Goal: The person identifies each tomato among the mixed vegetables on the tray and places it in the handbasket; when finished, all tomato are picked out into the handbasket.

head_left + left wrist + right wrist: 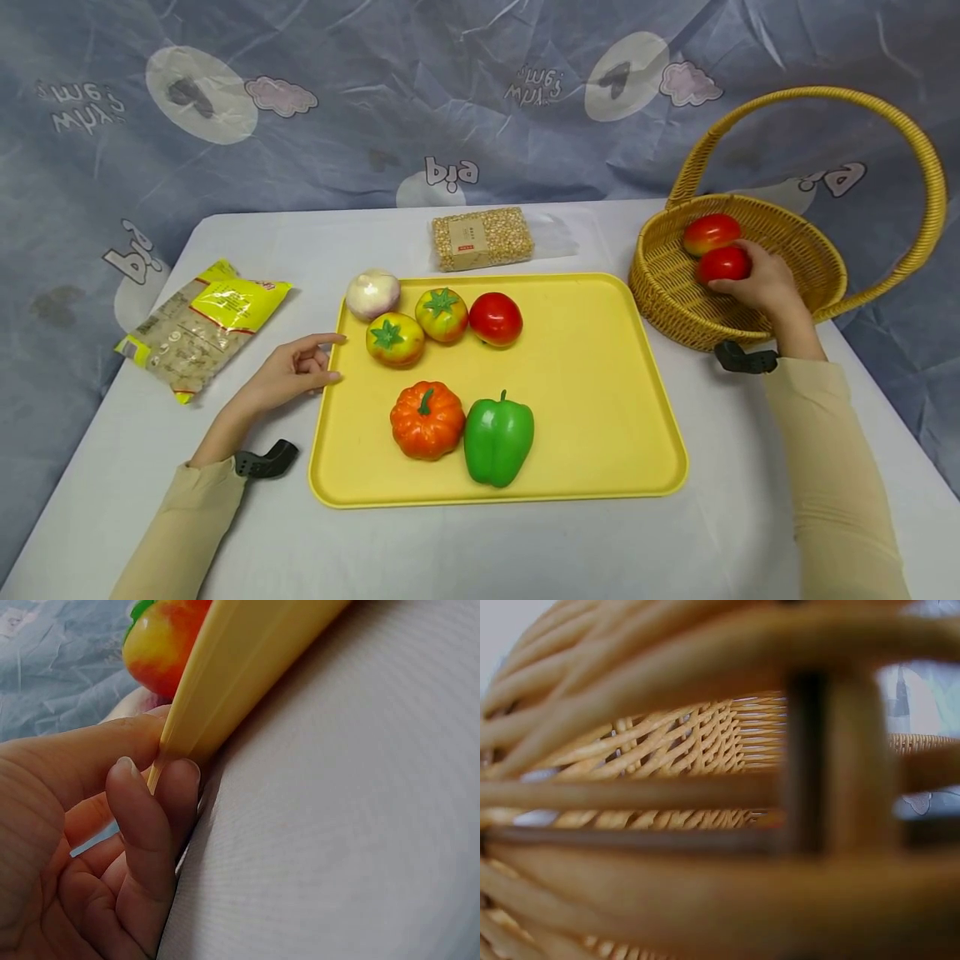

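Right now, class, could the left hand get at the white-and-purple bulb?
Probably yes: the bulb sits at the far left corner of the tray, close to the left hand, with nothing tall between them. But that hand pinches the tray's edge, so it would likely let go first.

Inverted lettering (452, 172) is running along the blue-grey cloth (337, 50) at the far side, seemingly spelling "pig" at left, centre and right, and "Why me?" at far left and again right of centre. Print on the yellow-marked bag (198, 329) at left and the beige label (467, 235) of the far kernel packet (510, 236) is proving too small to read.
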`<action>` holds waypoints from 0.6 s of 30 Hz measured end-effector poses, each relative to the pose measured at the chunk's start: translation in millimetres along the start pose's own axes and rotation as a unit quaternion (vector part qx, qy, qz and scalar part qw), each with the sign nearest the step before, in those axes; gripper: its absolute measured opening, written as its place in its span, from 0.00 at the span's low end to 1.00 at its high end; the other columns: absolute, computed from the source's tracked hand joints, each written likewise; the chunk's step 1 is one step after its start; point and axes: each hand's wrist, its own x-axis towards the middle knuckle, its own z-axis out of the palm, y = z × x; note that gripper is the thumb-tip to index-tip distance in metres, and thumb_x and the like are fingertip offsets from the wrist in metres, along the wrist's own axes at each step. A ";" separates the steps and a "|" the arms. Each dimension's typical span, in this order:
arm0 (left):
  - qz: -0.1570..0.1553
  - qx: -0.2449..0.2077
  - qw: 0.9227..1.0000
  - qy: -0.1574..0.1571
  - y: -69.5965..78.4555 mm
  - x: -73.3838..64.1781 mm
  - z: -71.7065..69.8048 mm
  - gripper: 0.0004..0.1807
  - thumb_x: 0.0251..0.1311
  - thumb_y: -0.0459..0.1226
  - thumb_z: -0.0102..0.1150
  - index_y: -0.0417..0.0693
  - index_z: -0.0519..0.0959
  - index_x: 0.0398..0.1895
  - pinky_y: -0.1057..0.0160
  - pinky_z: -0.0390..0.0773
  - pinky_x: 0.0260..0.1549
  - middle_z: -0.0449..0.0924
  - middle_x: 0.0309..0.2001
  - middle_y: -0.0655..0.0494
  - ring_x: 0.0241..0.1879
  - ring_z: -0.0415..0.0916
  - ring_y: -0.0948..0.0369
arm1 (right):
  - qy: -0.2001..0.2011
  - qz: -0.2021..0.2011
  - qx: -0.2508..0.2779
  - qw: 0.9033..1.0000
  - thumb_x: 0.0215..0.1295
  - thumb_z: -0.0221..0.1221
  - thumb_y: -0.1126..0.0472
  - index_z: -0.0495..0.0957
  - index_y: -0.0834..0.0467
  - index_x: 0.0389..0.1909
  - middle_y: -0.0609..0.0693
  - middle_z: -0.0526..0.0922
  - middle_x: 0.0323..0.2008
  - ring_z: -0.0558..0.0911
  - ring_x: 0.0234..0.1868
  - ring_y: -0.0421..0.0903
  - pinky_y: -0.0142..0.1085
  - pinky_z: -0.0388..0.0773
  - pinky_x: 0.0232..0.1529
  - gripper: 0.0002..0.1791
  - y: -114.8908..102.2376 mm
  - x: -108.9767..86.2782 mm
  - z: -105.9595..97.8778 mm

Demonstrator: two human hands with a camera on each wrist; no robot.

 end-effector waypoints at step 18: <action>0.004 -0.005 1.000 0.002 1.1 -0.4 1.1 0.28 0.56 0.31 0.62 0.35 0.66 0.61 0.69 0.71 0.18 0.72 0.25 0.63 0.17 0.65 0.70 | 0.041 -0.019 0.016 0.999 0.64 0.55 0.51 0.42 0.64 0.72 0.77 0.52 0.64 0.52 0.62 0.72 0.69 0.57 0.58 0.45 -6.5 -20.5 -4.1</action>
